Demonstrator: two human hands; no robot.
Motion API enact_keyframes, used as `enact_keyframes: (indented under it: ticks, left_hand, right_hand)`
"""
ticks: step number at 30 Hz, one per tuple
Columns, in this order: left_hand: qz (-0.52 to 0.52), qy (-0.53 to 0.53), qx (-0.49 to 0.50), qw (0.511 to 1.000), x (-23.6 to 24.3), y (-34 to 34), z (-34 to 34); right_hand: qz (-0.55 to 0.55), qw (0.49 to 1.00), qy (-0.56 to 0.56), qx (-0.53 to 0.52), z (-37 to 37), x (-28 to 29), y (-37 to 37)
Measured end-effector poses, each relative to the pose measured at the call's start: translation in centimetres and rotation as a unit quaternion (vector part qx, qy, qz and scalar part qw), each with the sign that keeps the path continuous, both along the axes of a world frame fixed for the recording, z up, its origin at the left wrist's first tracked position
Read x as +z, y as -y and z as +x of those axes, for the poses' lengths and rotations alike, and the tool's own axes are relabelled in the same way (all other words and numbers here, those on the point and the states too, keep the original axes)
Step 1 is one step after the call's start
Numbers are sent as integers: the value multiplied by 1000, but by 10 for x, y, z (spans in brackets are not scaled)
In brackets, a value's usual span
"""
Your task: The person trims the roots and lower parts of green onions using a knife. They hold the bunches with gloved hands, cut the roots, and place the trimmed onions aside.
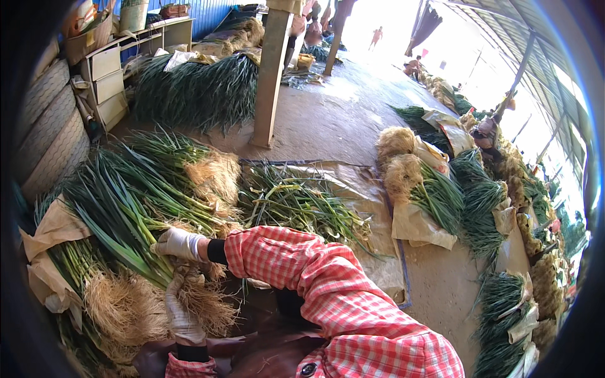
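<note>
Long green onions (129,230) with dark green leaves lie in a heap at my left, stalks slanting toward me. My right hand (181,244), in a white glove, reaches across and closes on the stalks of a bunch. Just below it, my gloved left hand (184,312) wraps round the lower stalks of the same bunch, beside its tan roots (208,303). The left fingertips are partly hidden among roots and stalks. Nearest my left hand lies another bunch with a thick mat of pale roots (123,305), partly wrapped in brown paper (55,230).
Loose green onions (293,201) are spread on a sheet (372,236) ahead. A post (272,79) stands beyond. Tyres (53,126) and a cabinet (107,82) line the left. Wrapped bundles (435,198) run along the right; people are visible far off.
</note>
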State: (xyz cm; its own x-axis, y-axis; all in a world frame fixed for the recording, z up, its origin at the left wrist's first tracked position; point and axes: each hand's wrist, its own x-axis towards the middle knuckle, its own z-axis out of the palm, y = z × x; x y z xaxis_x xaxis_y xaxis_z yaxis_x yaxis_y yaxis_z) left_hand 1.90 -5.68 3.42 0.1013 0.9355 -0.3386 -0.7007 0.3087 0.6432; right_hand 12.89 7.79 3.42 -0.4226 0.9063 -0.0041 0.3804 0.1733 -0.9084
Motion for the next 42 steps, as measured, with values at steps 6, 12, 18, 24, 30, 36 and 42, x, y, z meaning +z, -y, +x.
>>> enact_keyframes:
  ticks: [6, 12, 18, 24, 30, 36, 42]
  left_hand:
    - [33, -34, 47, 998, 4, 11, 1]
    - [10, 24, 20, 999, 16, 6, -2]
    - [32, -30, 48, 998, 11, 5, -5]
    - [33, 169, -146, 974, -11, -10, -30]
    - [13, 34, 84, 996, 1, -1, -17]
    - [21, 36, -8, 999, 3, -9, -19]
    - [20, 55, -24, 998, 0, -11, -15]
  right_hand:
    - [-20, 997, -46, -51, -5, 13, 19]
    - [24, 997, -53, -45, 2, 26, 26]
    - [190, 976, 90, -53, 7, 31, 25]
    - [101, 993, 6, 56, 17, 63, 58]
    - [-177, 962, -186, 95, 34, 110, 69]
    - [82, 868, 452, 188, 101, 77, 16]
    - [-39, 994, 74, 72, 68, 29, 9]
